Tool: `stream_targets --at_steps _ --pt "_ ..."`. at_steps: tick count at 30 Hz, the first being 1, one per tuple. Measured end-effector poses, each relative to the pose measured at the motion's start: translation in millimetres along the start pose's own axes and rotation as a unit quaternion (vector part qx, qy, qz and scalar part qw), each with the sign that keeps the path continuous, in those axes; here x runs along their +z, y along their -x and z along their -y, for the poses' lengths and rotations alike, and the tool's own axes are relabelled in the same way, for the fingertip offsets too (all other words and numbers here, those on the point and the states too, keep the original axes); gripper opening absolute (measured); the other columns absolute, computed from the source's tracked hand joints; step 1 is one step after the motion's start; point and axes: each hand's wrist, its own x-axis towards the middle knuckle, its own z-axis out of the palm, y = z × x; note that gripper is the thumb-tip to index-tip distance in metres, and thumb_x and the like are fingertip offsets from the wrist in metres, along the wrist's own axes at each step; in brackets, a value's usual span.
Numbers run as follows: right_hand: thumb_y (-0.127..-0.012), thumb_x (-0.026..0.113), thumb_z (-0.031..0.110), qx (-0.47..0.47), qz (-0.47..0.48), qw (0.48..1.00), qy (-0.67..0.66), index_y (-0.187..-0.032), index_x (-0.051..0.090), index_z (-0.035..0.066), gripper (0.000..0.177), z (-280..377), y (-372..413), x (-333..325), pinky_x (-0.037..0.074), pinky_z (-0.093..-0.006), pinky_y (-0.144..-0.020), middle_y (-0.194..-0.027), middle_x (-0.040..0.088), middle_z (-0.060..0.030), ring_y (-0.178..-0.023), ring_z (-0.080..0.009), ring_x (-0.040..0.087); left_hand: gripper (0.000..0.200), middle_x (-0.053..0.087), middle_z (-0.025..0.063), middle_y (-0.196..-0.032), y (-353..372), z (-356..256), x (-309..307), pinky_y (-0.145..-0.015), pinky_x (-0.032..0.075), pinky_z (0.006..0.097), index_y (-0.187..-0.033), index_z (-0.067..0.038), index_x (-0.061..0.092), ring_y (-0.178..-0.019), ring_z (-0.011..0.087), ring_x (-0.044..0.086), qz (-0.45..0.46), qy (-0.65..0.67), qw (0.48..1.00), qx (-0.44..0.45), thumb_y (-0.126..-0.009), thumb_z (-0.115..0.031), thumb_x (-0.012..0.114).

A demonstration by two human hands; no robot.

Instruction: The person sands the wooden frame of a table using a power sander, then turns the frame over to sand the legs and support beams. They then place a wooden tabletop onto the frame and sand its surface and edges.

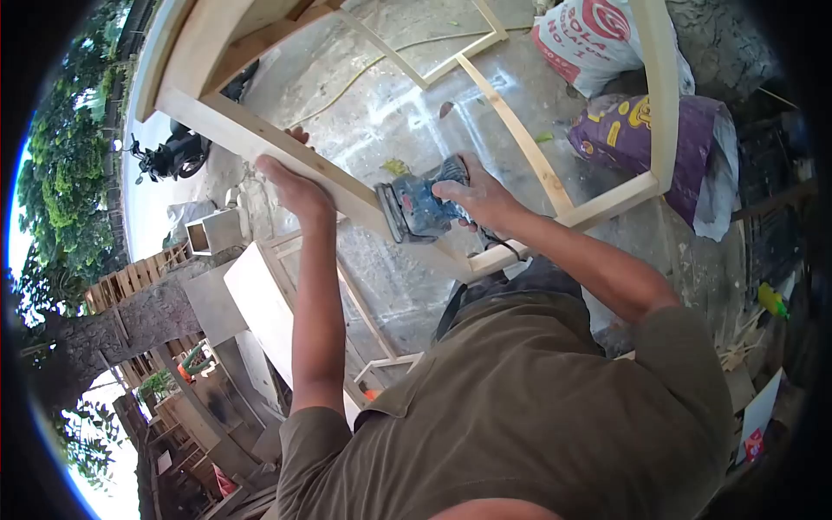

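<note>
Wooden frame (251, 130), sander (418, 208) against it

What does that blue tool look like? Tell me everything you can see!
The blue tool, which looks like a power sander, is scuffed and dusty, perhaps with a plastic body. Its flat, dark base is turned sideways against the pale wooden beam. The right hand grips its other end. Whether it's running, I can't tell.
</note>
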Motion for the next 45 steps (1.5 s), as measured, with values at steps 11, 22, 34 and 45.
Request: stream_targets --at_steps 11,22,34,45 --pt "-0.087 0.079 0.052 -0.414 0.059 0.897 0.143 -0.155 0.032 -0.002 0.098 175.2 -95.8 39.4 0.050 -0.0416 -0.106 -0.135 0.060 -0.0275 -0.123 -0.0357 0.064 0.079 0.054 0.0183 -0.152 43.4 27.9 -12.9 -0.118 0.041 0.0504 -0.156 -0.005 0.039 -0.142 0.0339 0.052 0.023 -0.004 1.000 -0.009 -0.110 -0.066 0.019" --pt "-0.077 0.088 0.065 -0.441 0.082 0.869 0.209 -0.158 0.029 0.002 0.118 192.4 -110.8 36.2 0.043 -0.0429 -0.116 -0.144 0.056 -0.0236 -0.137 -0.0352 0.054 0.087 0.045 0.0200 -0.161 35.6 23.7 -10.4 -0.123 0.032 0.0572 -0.164 -0.008 0.029 -0.148 0.0383 0.045 0.073 0.053 0.996 0.026 -0.106 -0.072 0.015" --pt "-0.078 0.091 0.056 -0.131 0.100 0.979 0.123 -0.152 0.034 0.009 0.105 -33.5 -12.9 -28.8 0.048 -0.0376 -0.103 -0.121 0.063 -0.0134 -0.114 -0.0245 0.062 0.089 0.048 0.0212 -0.159 8.7 2.2 -2.2 -0.123 0.031 0.0516 -0.159 -0.001 0.033 -0.149 0.0349 0.045 0.048 0.060 0.997 0.021 -0.106 -0.070 0.016" --pt "-0.083 0.089 0.049 -0.090 0.066 0.992 0.052 -0.149 0.036 -0.002 0.099 9.5 -13.3 -9.1 0.056 -0.0311 -0.065 -0.114 0.063 -0.0146 -0.084 -0.0173 0.065 0.084 0.051 0.0182 -0.157 7.6 11.0 -2.7 -0.122 0.032 0.0504 -0.159 -0.003 0.035 -0.148 0.0338 0.047 0.033 0.094 0.994 0.043 -0.108 -0.068 0.019"
